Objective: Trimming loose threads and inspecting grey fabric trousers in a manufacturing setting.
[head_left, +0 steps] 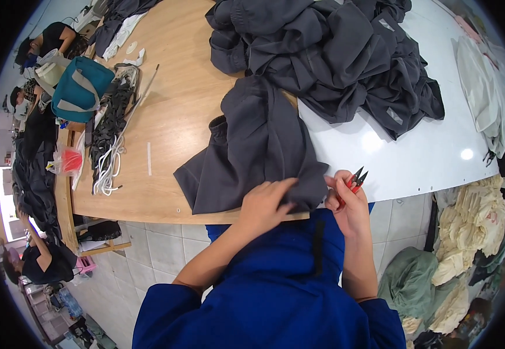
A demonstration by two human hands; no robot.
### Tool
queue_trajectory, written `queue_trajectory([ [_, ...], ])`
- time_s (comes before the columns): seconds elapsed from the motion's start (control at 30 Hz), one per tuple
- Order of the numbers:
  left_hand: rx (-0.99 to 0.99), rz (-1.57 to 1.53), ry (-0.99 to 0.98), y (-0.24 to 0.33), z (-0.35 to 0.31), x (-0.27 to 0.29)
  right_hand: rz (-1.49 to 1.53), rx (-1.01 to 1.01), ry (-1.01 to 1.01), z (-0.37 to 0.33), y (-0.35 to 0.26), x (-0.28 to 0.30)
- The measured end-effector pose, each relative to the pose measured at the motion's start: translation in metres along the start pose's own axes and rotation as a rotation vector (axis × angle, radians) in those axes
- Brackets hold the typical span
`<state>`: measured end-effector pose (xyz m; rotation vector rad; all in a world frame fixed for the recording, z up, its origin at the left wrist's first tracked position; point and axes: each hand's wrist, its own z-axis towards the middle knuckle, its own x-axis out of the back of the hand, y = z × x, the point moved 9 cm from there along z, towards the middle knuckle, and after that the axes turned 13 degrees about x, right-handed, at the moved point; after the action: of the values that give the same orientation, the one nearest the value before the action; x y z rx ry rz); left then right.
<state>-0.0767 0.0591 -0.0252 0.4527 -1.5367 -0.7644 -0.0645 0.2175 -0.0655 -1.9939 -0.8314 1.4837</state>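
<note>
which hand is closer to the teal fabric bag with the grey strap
Left. The left hand, over the dark grey cloth garment, is below and right of the teal fabric bag in view; the right hand, holding red-handled snips, is farther right.

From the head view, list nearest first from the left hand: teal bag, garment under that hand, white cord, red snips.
1. Grey garment: beneath the left hand.
2. Red snips: in the right hand.
3. White cord: to the left.
4. Teal bag: farther left and forward.

Two hands point(263, 205) point(348, 202), one red snipper point(355, 185) and one teal bag point(78, 93) show.
</note>
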Motion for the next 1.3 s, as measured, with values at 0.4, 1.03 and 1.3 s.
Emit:
queue_trajectory([
  [0.4,0.574,-0.963,0.033,-0.087,0.045,0.054,-0.768,0.073,-0.036,0.006,0.020,0.010],
  [1.03,0.755,-1.750,-0.327,-0.027,0.020,0.009,-0.703,0.306,-0.260,-0.011,0.004,-0.071],
  [1.3,0.851,-1.711,-0.408,-0.032,-0.016,-0.033,-0.776,0.243,-0.269,-0.010,0.025,-0.064],
])
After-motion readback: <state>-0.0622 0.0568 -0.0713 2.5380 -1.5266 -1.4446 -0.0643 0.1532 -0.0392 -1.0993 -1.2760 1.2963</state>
